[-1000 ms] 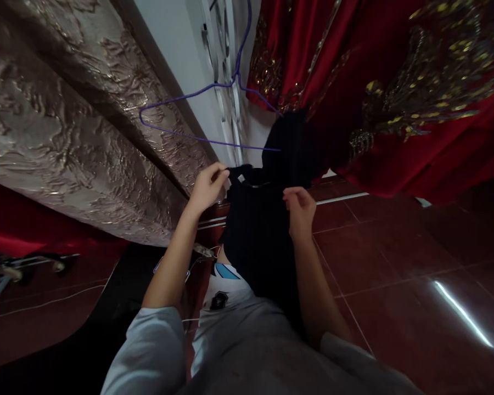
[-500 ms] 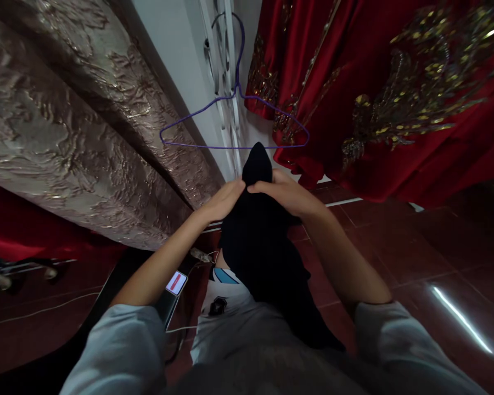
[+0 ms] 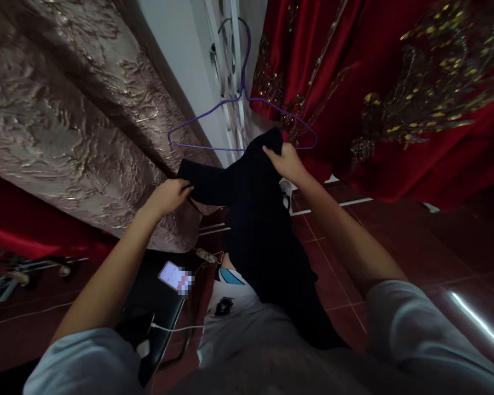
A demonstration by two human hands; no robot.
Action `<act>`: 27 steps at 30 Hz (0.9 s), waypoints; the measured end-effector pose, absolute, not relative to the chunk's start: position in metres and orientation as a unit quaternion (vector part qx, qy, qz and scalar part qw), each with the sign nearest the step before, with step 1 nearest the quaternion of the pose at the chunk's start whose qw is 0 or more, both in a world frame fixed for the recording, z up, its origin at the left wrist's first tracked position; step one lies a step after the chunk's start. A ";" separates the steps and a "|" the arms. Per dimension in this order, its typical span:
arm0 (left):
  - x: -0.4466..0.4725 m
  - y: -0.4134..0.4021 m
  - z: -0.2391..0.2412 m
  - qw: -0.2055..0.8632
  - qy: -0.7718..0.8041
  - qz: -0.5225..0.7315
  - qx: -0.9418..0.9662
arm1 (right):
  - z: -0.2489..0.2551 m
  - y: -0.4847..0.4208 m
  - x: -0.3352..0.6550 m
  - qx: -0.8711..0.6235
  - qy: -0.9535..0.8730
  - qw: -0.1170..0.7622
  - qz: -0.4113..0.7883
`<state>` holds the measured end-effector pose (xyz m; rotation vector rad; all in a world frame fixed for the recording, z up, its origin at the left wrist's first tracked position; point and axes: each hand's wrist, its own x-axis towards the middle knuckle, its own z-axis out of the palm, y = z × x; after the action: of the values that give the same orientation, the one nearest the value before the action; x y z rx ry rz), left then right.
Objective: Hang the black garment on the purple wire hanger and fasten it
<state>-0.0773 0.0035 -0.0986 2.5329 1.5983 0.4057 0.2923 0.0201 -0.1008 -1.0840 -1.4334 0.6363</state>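
A black garment (image 3: 257, 219) hangs down in front of me, stretched between my hands. My left hand (image 3: 168, 196) grips its left corner, fingers closed on the cloth. My right hand (image 3: 285, 160) pinches the upper right corner and holds it up at the bottom wire of a purple wire hanger (image 3: 214, 118). The hanger hangs by its hook from a white window grille (image 3: 230, 66). The cloth's top edge touches or overlaps the hanger's right end.
A beige embossed curtain (image 3: 66, 120) hangs at the left. Red fabric with gold embroidery (image 3: 395, 93) fills the right. Below lie dark red floor tiles (image 3: 395, 247). A lit phone (image 3: 173, 276) rests on a black chair (image 3: 156, 307) with a white cable.
My hands were together on the bunched cloth. They have drawn apart, left hand down-left, right hand up to the hanger, and the black garment is spread wide.
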 end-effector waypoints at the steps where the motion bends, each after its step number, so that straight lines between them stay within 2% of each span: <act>1: -0.082 0.002 -0.099 0.067 0.528 0.161 0.831 | -0.108 0.021 0.294 -0.478 -0.610 0.569 0.276; 4: -0.089 0.000 -0.094 0.086 0.514 0.279 0.807 | -0.116 0.010 0.308 -0.492 -0.596 0.596 0.220; 8: -0.071 0.003 -0.062 0.077 0.476 0.400 0.779 | -0.104 -0.013 0.327 -0.502 -0.577 0.622 0.167; 12: -0.026 -0.001 -0.022 0.064 0.378 0.435 0.815 | -0.098 -0.027 0.321 -0.498 -0.578 0.610 0.214; 16: 0.005 0.000 -0.010 0.056 0.334 0.446 0.829 | -0.101 -0.047 0.312 -0.467 -0.616 0.576 0.266; 20: 0.005 0.011 -0.019 0.061 0.340 0.431 0.834 | -0.090 -0.062 0.339 -0.462 -0.594 0.652 0.092; 22: 0.001 0.015 -0.021 0.027 0.333 0.418 0.845 | -0.077 -0.063 0.363 -0.468 -0.556 0.684 0.052; 24: -0.003 0.018 -0.021 -0.011 0.321 0.416 0.851 | -0.060 -0.063 0.387 -0.491 -0.554 0.662 0.118; 27: -0.011 0.026 -0.022 -0.024 0.334 0.471 0.816 | -0.037 -0.059 0.414 -0.498 -0.560 0.590 0.299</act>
<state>-0.0114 0.0263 -0.0224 2.6036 1.0670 1.5022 0.4140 -0.0590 -0.0366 -1.1596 -1.3043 0.6959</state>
